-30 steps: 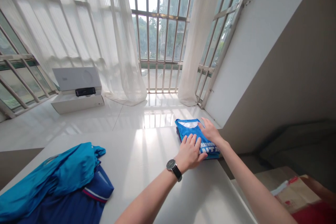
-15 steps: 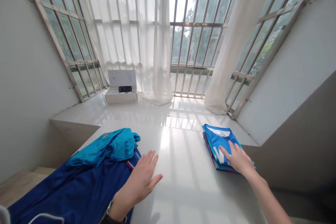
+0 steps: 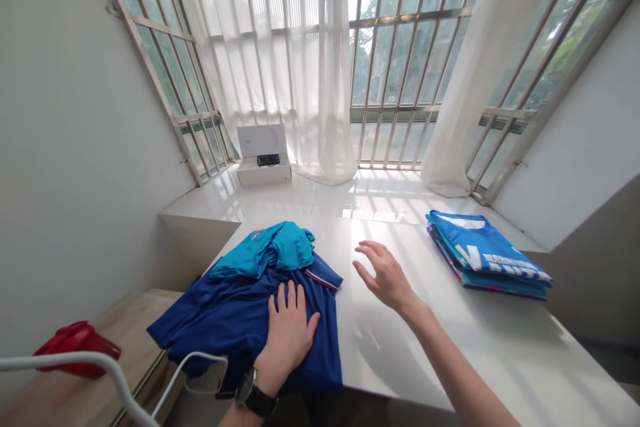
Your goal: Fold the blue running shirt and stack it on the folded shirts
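My left hand, with a watch on its wrist, lies flat with fingers spread over a dark blue shirt. The shirt is spread loosely and rumpled at the table's left, its striped edge showing beyond my fingers. Bunched on top of it is a teal garment. My right hand hovers over the white table, fingers apart and holding nothing, between the shirt and a stack of folded shirts. The top folded shirt is bright blue with white lettering.
An open white box with a black device inside stands on the window ledge. White curtains hang before the barred window. At lower left, a red item lies on a wooden surface, with a white cable in front.
My right hand has left the folded stack and moved left over the table. My left hand has come to rest on the dark blue shirt. The view has turned left.
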Available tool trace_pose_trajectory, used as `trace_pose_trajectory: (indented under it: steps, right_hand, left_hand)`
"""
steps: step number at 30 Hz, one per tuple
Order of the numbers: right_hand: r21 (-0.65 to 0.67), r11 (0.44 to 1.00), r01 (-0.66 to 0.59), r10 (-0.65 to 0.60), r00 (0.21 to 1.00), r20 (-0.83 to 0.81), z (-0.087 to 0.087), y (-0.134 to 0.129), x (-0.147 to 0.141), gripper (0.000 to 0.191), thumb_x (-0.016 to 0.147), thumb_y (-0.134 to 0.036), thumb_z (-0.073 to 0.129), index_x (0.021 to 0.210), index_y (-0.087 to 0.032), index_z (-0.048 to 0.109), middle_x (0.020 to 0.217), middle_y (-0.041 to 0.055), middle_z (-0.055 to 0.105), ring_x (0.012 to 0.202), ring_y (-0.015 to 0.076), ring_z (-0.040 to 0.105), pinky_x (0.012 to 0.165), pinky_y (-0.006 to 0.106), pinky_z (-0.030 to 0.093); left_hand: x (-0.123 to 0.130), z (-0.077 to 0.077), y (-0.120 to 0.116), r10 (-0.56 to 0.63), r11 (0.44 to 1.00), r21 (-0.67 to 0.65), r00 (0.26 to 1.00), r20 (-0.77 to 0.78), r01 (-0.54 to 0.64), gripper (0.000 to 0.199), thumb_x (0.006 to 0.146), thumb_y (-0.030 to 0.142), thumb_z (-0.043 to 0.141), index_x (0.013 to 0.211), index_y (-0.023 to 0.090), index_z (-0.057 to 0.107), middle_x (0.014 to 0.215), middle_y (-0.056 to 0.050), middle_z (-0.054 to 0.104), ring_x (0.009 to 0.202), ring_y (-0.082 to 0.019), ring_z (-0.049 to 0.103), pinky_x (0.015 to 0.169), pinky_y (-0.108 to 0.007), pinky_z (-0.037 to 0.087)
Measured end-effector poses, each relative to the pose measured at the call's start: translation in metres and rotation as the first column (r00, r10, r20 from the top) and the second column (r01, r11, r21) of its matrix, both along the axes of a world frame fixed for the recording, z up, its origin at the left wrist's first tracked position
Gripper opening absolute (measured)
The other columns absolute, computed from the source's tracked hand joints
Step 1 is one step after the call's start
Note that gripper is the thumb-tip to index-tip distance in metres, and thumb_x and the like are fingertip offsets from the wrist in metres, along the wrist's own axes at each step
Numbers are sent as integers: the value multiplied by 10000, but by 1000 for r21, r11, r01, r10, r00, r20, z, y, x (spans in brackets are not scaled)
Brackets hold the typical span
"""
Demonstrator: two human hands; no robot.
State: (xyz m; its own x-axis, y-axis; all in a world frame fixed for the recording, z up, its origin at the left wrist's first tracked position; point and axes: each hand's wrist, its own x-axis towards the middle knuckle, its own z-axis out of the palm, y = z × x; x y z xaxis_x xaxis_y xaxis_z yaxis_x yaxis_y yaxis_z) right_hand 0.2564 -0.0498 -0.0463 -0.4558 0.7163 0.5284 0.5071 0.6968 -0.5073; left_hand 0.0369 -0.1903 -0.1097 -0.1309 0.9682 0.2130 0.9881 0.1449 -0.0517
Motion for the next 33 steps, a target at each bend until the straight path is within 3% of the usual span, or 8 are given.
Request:
trace_pose_trajectory:
  steps: [5, 10, 15, 18, 21, 25, 29, 33]
  right_hand:
    - [-131, 971, -198, 219, 962, 166, -28, -6, -93, 261, 951, -275, 540, 1181, -240, 657, 1215, 120, 647, 1128, 292, 582, 971, 455, 474]
    - [-292, 952, -96, 136, 983, 120, -42, 9, -147, 514, 724, -282, 807, 1203, -192, 646, 1269, 148, 603, 1187, 340, 532, 1027, 471, 414]
    - [-365, 929, -64, 54, 998, -40, -35, 28, -164, 93, 829, -213, 580, 818, -214, 673, 909, 72, 686, 944, 254, 597, 924, 405, 442]
    - [-403, 908, -115, 12, 969, -248, -10, 40, -161, 164, 839, -257, 479, 751, -216, 612, 728, 10, 638, 779, 193, 568, 782, 322, 466]
    - [-399, 897, -192, -15, 887, -462, 30, 45, -149, 214, 846, -361, 445, 803, -205, 585, 685, -18, 587, 690, 158, 524, 660, 270, 451]
    - [-333, 901, -277, -23, 737, -676, 96, 40, -117, 213, 811, -424, 538, 846, -217, 572, 681, -37, 569, 667, 137, 513, 613, 238, 438]
    - [-255, 925, -283, -75, 521, -850, 152, 33, -65, 212, 714, -382, 695, 791, -228, 571, 589, -74, 509, 592, 121, 496, 565, 228, 434]
    - [-266, 963, -50, -178, 625, -760, 184, 26, -1, 336, 737, -529, 700, 806, -209, 626, 544, -69, 494, 551, 123, 484, 537, 240, 419]
  left_hand:
    - [11, -2, 9, -91, 995, 53, 991, 94, 86, 619, 955, 452, 489, 1432, 59, 531, 1482, -243, 492, 1372, -424, 427, 1098, -606, 360]
    - [4, -11, 3, -143, 988, 89, 970, 199, 127, 622, 954, 436, 512, 1435, 43, 505, 1484, -252, 483, 1397, -409, 408, 1123, -609, 355]
    - [-22, 6, -3, -246, 969, 119, 876, 415, 216, 437, 999, 411, 474, 1297, 131, 628, 1382, -175, 607, 1335, -317, 526, 1099, -496, 457]
    - [-50, 27, 6, -239, 952, 288, 841, 485, 105, 365, 1014, 350, 451, 1295, 174, 604, 1373, -130, 613, 1279, -249, 581, 1059, -414, 503]
    - [-75, 49, 28, -150, 899, 437, 903, 402, -45, 492, 938, 285, 569, 1405, 151, 490, 1501, -171, 474, 1350, -305, 497, 1075, -467, 464]
    - [-86, 76, 55, -65, 924, 365, 897, 437, -111, 306, 937, 273, 570, 1220, 168, 623, 1163, -145, 698, 1089, -291, 654, 905, -385, 508]
    - [-70, 103, 64, -208, 881, 455, 757, 620, -131, 214, 966, 328, 500, 964, 203, 673, 752, -21, 675, 718, -190, 640, 692, -267, 446]
    - [-56, 129, 65, -435, 771, 595, 494, 753, -227, 277, 939, 426, 499, 915, 182, 629, 623, 50, 514, 581, -133, 478, 584, -225, 390]
